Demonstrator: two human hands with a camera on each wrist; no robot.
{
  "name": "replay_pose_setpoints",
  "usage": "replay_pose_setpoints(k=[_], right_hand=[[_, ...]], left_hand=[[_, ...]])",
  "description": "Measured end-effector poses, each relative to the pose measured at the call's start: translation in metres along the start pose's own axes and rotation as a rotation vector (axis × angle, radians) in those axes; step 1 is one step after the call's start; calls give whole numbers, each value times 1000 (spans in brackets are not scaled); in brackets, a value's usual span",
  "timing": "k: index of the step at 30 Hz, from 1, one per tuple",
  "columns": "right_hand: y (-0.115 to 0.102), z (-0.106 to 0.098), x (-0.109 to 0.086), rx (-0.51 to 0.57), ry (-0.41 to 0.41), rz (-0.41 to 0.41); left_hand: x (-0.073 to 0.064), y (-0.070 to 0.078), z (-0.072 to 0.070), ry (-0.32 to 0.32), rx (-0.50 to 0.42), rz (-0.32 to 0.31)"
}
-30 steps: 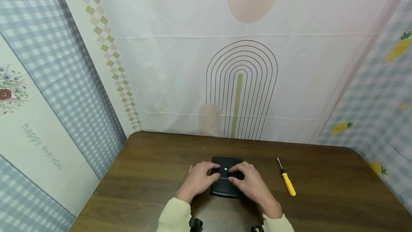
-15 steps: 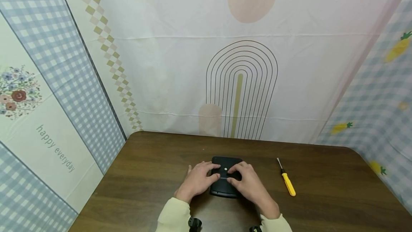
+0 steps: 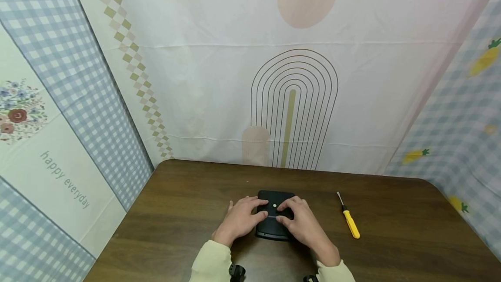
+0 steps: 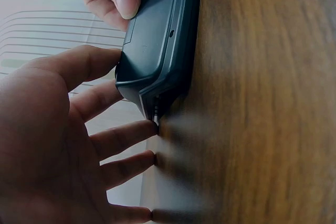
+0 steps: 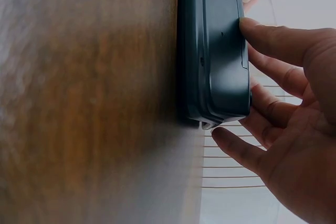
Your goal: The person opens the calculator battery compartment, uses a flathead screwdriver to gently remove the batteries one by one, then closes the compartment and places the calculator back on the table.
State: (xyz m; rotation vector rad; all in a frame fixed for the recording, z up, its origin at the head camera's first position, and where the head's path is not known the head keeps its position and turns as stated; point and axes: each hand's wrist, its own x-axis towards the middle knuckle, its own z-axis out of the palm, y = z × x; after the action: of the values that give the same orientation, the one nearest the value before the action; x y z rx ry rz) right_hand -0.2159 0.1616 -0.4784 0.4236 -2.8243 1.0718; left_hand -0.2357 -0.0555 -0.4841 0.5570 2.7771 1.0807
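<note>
Your left hand (image 3: 242, 216) and right hand (image 3: 304, 220), fingers relaxed and gripping nothing, rest on the black case (image 3: 272, 222) just inside the far edge of the table (image 3: 195, 190), virtually unmoved in half a second, suggesting the work is paused.

Spread left hand (image 3: 241, 219) near right hand (image 3: 306, 223)

Hands (image 3: 242, 217) hide parts of a black device (image 3: 272, 229); the bench (image 3: 176, 212) is cut off on its near side.
</note>
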Motion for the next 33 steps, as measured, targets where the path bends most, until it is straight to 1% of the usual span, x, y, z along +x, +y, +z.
replay_pose_setpoints(k=[1,8,18,19,33], right_hand=[[0,0,0,-3,0,-6],[-2,1,0,4,-4,23],[-1,1,-1,11,6,5],[-1,1,-1,18,6,13],[-6,-3,1,32,24,11]], left_hand=[[0,0,0,1,-1,1],[-1,0,0,8,-2,6],[0,-2,1,2,7,4],[0,-2,1,2,8,3],[0,-2,1,2,-3,-3]])
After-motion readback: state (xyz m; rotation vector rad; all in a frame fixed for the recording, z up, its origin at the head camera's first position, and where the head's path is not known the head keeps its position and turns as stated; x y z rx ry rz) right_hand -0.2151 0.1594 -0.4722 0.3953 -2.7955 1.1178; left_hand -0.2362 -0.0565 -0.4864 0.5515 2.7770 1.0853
